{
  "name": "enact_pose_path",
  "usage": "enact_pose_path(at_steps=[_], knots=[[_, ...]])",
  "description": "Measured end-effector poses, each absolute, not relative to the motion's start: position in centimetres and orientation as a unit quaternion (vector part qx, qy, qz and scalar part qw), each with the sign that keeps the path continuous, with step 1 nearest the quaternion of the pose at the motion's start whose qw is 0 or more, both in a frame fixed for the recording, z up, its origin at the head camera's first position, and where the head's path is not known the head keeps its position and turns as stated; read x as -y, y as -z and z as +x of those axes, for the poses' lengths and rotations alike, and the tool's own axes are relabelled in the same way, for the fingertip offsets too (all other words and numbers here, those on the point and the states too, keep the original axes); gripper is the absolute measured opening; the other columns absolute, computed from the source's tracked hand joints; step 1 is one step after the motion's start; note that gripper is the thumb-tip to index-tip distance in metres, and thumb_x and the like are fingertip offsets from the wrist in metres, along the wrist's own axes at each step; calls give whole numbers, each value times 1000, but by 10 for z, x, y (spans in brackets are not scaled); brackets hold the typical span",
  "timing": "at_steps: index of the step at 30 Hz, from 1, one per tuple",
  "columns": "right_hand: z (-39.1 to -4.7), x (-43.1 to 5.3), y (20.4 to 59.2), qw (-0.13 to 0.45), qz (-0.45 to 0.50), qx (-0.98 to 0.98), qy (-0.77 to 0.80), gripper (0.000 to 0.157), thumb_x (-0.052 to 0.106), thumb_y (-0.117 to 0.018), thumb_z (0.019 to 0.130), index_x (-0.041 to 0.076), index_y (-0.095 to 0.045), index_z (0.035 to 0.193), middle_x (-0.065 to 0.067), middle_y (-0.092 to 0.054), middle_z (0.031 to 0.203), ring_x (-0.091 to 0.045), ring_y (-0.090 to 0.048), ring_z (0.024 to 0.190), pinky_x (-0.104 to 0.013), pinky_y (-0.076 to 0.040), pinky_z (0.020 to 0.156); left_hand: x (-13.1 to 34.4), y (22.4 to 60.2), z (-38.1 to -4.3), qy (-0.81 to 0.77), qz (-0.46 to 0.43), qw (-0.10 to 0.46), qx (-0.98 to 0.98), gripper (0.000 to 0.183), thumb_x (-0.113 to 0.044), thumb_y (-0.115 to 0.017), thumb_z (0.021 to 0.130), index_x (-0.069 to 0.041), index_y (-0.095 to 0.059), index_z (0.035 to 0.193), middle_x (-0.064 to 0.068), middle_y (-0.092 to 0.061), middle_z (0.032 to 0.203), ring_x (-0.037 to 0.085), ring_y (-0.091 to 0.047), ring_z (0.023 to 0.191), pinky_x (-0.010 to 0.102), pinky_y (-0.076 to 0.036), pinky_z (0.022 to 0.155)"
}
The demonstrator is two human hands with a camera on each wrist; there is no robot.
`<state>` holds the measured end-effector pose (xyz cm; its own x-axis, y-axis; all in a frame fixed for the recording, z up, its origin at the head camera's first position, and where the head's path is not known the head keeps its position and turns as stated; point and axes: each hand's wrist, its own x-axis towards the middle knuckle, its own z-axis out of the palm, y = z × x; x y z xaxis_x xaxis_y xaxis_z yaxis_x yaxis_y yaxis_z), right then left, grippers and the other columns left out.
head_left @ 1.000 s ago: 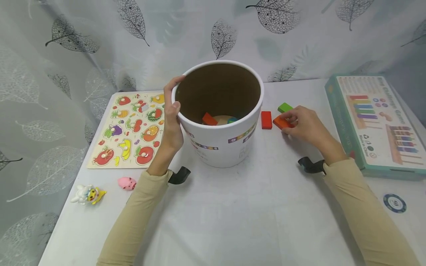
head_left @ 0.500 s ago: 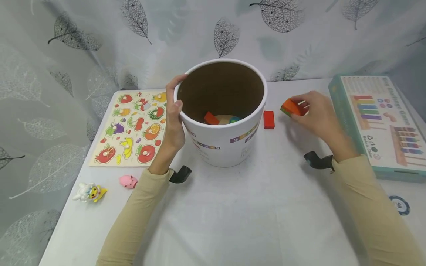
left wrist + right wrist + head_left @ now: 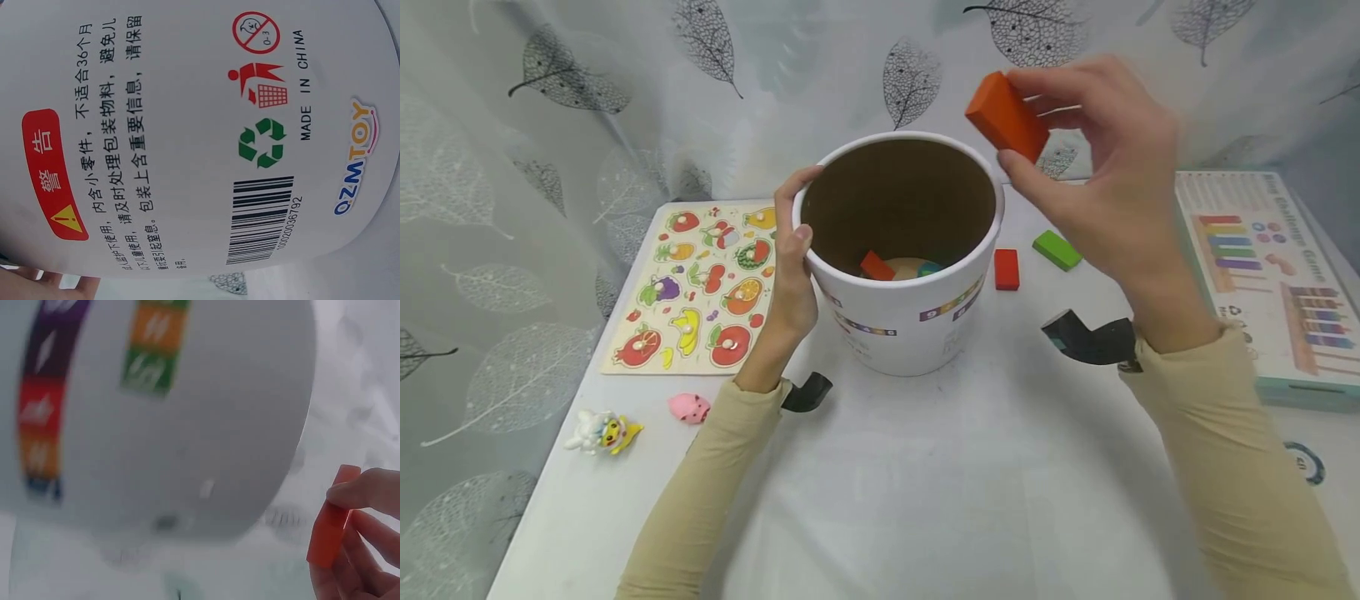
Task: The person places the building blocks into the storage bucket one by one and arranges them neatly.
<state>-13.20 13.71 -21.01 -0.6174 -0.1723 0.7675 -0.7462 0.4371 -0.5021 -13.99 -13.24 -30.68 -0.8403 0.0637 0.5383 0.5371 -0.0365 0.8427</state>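
Note:
A tall white paper bucket (image 3: 917,329) stands mid-table, brown inside, with an orange-red block (image 3: 877,267) and other pieces at its bottom. My left hand (image 3: 792,258) grips the bucket's left rim, thumb inside. My right hand (image 3: 1101,162) is raised above the bucket's right rim and pinches an orange block (image 3: 1006,116) between thumb and fingers; the right wrist view shows the same orange block (image 3: 331,525) beside the bucket wall (image 3: 187,412). The left wrist view is filled by the bucket's printed label (image 3: 206,137).
A red block (image 3: 1006,269) and a green block (image 3: 1057,250) lie on the table right of the bucket. A fruit puzzle board (image 3: 700,287) lies left, with a pink toy (image 3: 688,408) and a small figure (image 3: 601,432) nearer. A teal game box (image 3: 1270,283) sits right.
My right hand lifted the orange block from the table and carried it up and left to above the bucket's rim. The green block is uncovered. The left hand has stayed on the rim.

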Motion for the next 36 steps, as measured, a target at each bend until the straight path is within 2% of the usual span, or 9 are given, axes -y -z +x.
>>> enact_pose_path(at_steps=[4, 8, 18, 23, 27, 34, 36], knots=[[-132, -117, 205, 287, 352, 769, -450, 44, 2, -73, 82, -1, -63, 125, -14, -63, 119, -13, -61, 107, -22, -51, 95, 132, 306, -140, 679, -219, 177, 678, 85, -65, -43, 81, -9, -31, 144, 11, -43, 142, 26, -41, 129, 48, -38, 106], [-134, -106, 207, 270, 363, 766, -456, 44, 3, -74, 82, -3, -63, 124, -18, -63, 115, -13, -61, 104, -22, -51, 94, 132, 307, -140, 675, -218, 178, 682, 86, -66, -42, 81, -8, -31, 144, 11, -43, 143, 25, -42, 129, 47, -38, 107], [-134, -102, 210, 238, 359, 750, -503, 43, -2, -75, 78, -2, -65, 121, -13, -66, 114, -15, -62, 103, -25, -52, 93, 132, 308, -140, 673, -209, 181, 686, 86, -67, -42, 81, -9, -31, 144, 10, -42, 144, 24, -42, 128, 48, -38, 107], [-134, -101, 210, 223, 386, 729, -520, 37, -4, -74, 79, -5, -67, 115, -15, -67, 111, -19, -62, 101, -27, -52, 92, 131, 308, -140, 673, -209, 182, 686, 86, -67, -42, 81, -9, -31, 144, 10, -42, 144, 24, -42, 128, 49, -38, 107], [-132, -103, 208, 214, 386, 722, -533, 31, -7, -71, 80, -6, -68, 110, -9, -69, 107, -20, -62, 99, -29, -52, 91, 131, 308, -141, 678, -213, 181, 680, 84, -65, -42, 81, -9, -31, 144, 11, -43, 143, 25, -42, 128, 50, -39, 106], [-135, -123, 207, 234, 338, 751, -517, 35, -8, -71, 80, -4, -67, 114, 2, -69, 112, -15, -63, 105, -24, -52, 92, 131, 308, -141, 677, -213, 179, 681, 84, -63, -42, 81, -9, -31, 144, 11, -43, 143, 25, -42, 129, 51, -39, 106], [-138, -132, 209, 238, 319, 746, -534, 36, -9, -71, 79, -4, -67, 114, 1, -69, 111, -16, -63, 105, -23, -52, 92, 131, 308, -141, 677, -213, 179, 682, 83, -63, -42, 81, -9, -31, 144, 10, -43, 143, 25, -41, 129, 51, -38, 106]])
